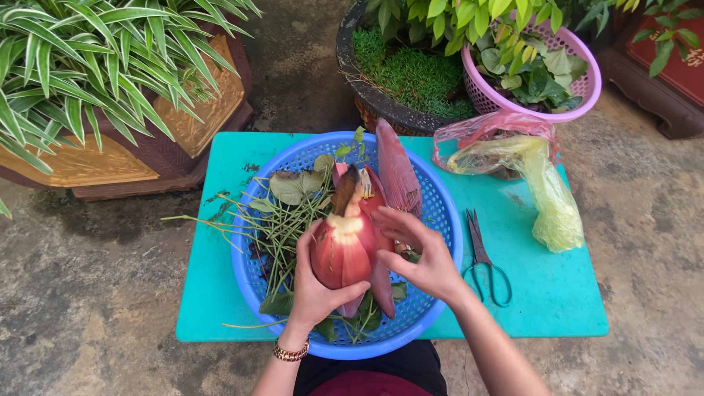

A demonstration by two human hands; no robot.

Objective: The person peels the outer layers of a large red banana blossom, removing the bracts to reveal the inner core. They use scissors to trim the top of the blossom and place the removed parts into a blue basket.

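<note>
My left hand (pixel 317 290) grips a reddish-purple banana blossom (pixel 343 246) from below, holding it upright over a blue perforated basket (pixel 433 220). My right hand (pixel 422 253) rests on the blossom's right side, fingers curled over an outer bract. A loose red bract (pixel 396 169) lies at the back of the basket. Green stems and leaves (pixel 279 220) fill the basket's left half and stick out over its rim.
The basket sits on a turquoise table (pixel 557 293). Scissors (pixel 482 260) lie to its right, near a yellow and pink plastic bag (pixel 535 176). A pink basket of leaves (pixel 583 95), a dark round planter (pixel 374 99) and a potted striped plant (pixel 88 66) stand behind.
</note>
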